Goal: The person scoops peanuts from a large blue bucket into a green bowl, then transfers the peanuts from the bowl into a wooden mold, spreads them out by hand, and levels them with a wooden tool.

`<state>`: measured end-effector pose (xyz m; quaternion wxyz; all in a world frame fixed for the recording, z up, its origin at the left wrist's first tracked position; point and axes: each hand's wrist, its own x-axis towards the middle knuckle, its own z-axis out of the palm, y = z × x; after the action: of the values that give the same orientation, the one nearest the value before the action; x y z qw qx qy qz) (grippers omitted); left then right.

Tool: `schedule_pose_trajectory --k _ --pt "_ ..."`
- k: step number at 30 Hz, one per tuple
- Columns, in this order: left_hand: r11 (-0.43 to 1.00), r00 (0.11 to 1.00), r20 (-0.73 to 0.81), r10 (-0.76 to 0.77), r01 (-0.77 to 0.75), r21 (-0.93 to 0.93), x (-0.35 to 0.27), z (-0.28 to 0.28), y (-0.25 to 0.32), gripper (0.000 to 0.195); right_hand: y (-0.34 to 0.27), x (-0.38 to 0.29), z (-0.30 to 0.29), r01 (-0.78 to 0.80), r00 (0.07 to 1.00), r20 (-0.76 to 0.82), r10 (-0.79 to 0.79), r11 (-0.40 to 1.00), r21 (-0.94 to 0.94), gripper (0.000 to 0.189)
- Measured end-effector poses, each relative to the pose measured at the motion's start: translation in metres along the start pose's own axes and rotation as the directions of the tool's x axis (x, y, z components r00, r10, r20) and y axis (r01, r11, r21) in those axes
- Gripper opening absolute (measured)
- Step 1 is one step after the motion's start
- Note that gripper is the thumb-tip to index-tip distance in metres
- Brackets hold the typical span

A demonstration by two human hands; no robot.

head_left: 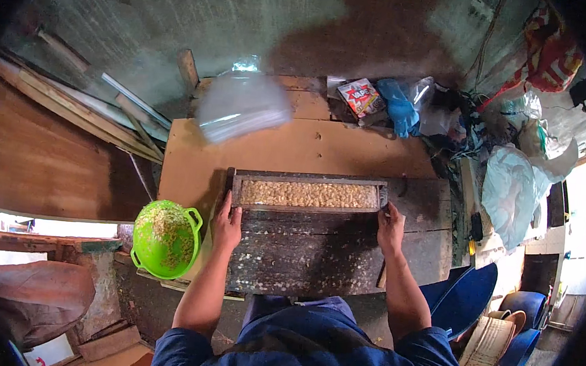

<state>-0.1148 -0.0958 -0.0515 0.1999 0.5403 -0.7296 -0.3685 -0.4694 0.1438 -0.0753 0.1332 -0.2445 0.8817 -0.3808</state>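
Note:
A long, narrow wooden frame (pixel 305 210) lies on a dark, worn wooden board (pixel 288 254) in front of me. A flat layer of pale beans (pixel 310 194) fills it, with a slight gleam like clear plastic at its lower left. My left hand (pixel 227 227) grips the frame's left end, thumb on the near side. At the opposite end, my right hand (pixel 390 229) holds the near right corner; its fingertips are partly hidden. To the left of my left forearm sits a bright green plastic colander (pixel 183 249), with loose beans clinging to its inside.
A stack of clear plastic bags (pixel 245 105) lies at the back of the tan tabletop (pixel 357 144). Behind, to the right, are a Vape box (pixel 361 98) and a blue rubber glove (pixel 400 109). Blue drums (pixel 463 297) stand at lower right; planks (pixel 74 101) lean at left.

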Motion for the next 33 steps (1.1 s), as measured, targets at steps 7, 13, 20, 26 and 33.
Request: schedule_pose_trajectory --k 7,13,20,26,33 --pt "0.995 0.996 -0.044 0.081 -0.078 0.061 0.006 0.005 -0.017 0.056 -0.012 -0.002 -0.001 -0.045 0.999 0.023 0.046 0.999 -0.025 0.042" --pt "0.998 0.997 0.045 -0.058 0.058 0.002 0.009 0.002 0.0 0.056 -0.003 -0.001 0.001 0.049 0.998 -0.038 -0.053 0.995 -0.089 0.04" --pt "0.997 0.998 -0.029 0.061 -0.062 -0.045 0.009 0.006 -0.017 0.055 -0.006 0.003 0.005 0.013 1.0 -0.014 -0.012 1.0 0.018 0.041" --pt "0.997 0.997 -0.03 0.072 -0.073 -0.018 0.008 -0.007 0.007 0.055 0.01 0.002 0.003 0.0 0.999 -0.039 0.037 0.727 0.687 0.041" --pt "0.975 0.964 -0.169 0.203 -0.215 -0.052 -0.046 -0.037 0.016 0.054 -0.013 -0.045 -0.04 0.061 0.998 -0.046 -0.041 0.763 0.644 0.045"
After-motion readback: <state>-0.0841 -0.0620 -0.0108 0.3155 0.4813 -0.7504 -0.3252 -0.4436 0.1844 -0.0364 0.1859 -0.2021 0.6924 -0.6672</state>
